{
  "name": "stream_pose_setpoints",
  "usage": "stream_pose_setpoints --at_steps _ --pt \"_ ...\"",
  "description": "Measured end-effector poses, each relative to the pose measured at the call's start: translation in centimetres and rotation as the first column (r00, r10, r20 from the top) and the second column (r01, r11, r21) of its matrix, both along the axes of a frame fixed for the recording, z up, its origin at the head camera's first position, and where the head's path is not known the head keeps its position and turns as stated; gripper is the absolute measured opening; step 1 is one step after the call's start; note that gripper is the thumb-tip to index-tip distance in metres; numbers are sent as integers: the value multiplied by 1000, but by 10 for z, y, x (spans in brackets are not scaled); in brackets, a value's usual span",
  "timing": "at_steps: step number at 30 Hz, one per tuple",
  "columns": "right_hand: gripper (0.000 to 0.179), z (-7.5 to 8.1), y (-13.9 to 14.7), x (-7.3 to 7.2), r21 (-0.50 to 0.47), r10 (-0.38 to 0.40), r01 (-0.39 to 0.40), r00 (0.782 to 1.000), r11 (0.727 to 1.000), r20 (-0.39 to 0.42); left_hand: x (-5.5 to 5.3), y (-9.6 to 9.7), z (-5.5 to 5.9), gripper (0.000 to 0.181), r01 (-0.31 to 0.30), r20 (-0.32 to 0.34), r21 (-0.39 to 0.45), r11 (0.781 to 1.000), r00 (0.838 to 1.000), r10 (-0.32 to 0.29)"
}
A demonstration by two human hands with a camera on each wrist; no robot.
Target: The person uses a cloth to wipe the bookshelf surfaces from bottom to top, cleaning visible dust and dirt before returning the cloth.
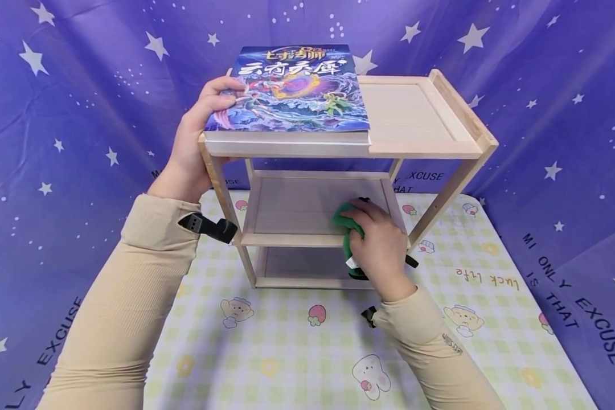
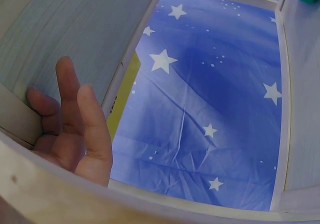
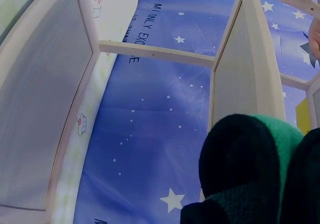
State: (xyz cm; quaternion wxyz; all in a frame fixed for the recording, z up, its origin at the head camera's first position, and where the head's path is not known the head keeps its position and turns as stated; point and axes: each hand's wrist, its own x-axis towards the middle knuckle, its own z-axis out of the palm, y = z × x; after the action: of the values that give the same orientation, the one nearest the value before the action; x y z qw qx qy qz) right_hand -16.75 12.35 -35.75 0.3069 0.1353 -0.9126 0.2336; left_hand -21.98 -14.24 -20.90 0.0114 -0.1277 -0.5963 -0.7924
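While a person's left hand (image 1: 192,128) grips the upper left end of a wooden rack (image 1: 412,117), touching the book (image 1: 297,94) lying on top, the right hand (image 1: 381,245), lower and apart, clasps a green-and-black soft item (image 1: 344,217) at the middle shelf's (image 1: 297,205) right front; whether it rests there is unclear.

the right hand (image 1: 381,245) grips a green-and-black plush cloth item (image 1: 341,216), fuzzy, matt. beyond the grip: a pale three-tier wooden shelf (image 1: 297,205), smooth, matt, and a creased blue-purple cloth backdrop (image 1: 97,85); above-left, a rectangular blue paper book (image 1: 297,94), smooth, faintly glossy.
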Motion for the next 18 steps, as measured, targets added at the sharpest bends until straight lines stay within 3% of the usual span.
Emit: stream_pose_setpoints --at_steps 9,18 --pt "33 -3 2 -1 -23 14 -15 998 1000 -57 -1 0 0 19 1 -20 -11 1000 1000 -1" --pt "34 -2 7 -1 7 -19 19 997 1000 -74 -1 0 0 20 2 -9 -3 1000 1000 -2"
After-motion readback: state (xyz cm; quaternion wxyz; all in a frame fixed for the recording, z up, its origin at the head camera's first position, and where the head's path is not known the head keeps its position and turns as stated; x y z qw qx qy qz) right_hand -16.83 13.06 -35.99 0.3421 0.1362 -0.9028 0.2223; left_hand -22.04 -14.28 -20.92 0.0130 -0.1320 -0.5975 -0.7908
